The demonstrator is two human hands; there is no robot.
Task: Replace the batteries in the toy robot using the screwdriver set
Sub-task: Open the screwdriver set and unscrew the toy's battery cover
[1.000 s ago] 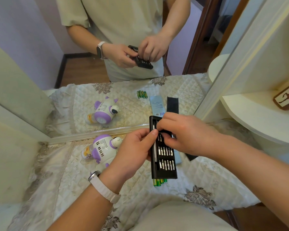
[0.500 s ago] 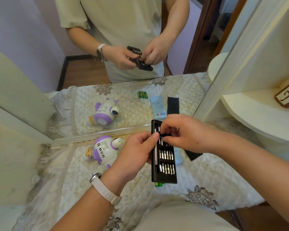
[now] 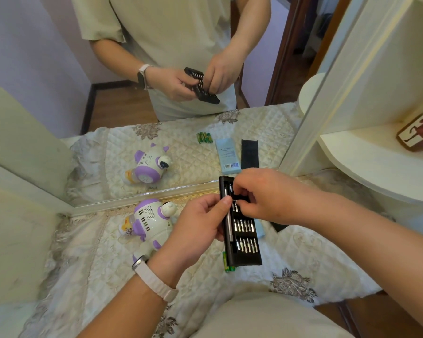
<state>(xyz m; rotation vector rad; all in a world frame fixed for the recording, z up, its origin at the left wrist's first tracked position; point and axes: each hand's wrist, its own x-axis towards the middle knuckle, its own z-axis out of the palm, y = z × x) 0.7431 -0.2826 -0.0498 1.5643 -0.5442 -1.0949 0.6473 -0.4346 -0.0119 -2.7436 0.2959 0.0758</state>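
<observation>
My left hand [image 3: 200, 225] grips the left edge of a black screwdriver set tray [image 3: 244, 242] and holds it above the table. The tray shows rows of silver bits and a long metal driver handle along its left side. My right hand [image 3: 261, 193] reaches over the tray's top rows, its fingertips pinching a small bit [image 3: 235, 200] there. The white and purple toy robot [image 3: 149, 220] lies on the quilted cloth to the left of my left hand. Green batteries [image 3: 227, 263] peek out on the cloth under the tray's bottom edge.
A mirror [image 3: 156, 93] stands along the back of the table and repeats the scene. The quilted cream tablecloth [image 3: 95, 252] covers the table. A pale blue box [image 3: 260, 230] and a black sleeve [image 3: 277, 226] lie mostly hidden beneath my hands. A white shelf [image 3: 376, 162] juts out at right.
The tray has risen slightly and come nearer. My right fingers have closed in on a bit in the upper rows. The robot has not moved.
</observation>
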